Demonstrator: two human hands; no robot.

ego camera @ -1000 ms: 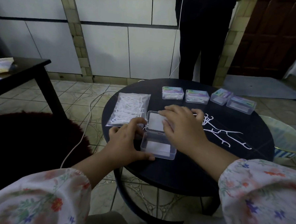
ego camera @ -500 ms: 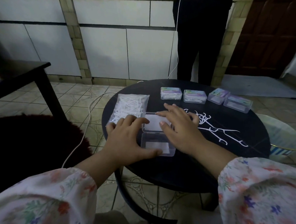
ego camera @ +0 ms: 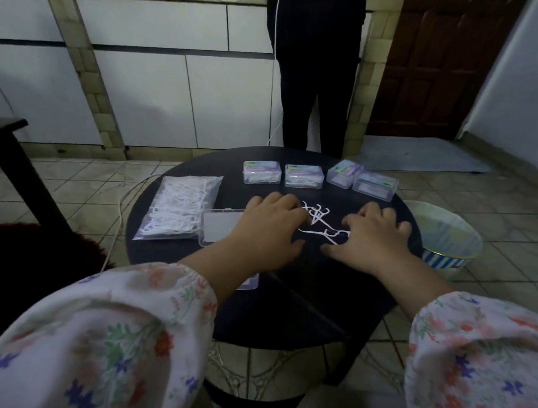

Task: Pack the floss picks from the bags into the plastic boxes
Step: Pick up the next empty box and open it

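Head view: my left hand [ego camera: 269,232] and right hand [ego camera: 373,237] lie palm-down on the round table [ego camera: 318,300], fingers bent over the loose floss picks [ego camera: 318,220]; whether either grips one, I cannot tell. Open box [ego camera: 219,229] partly under my left wrist, bag [ego camera: 180,210] beside it. Four closed boxes [ego camera: 303,176] behind.

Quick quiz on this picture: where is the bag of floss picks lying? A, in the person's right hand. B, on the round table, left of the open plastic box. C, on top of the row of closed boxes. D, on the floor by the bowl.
B: the bag of floss picks lies flat on the round table, just left of the open plastic box.
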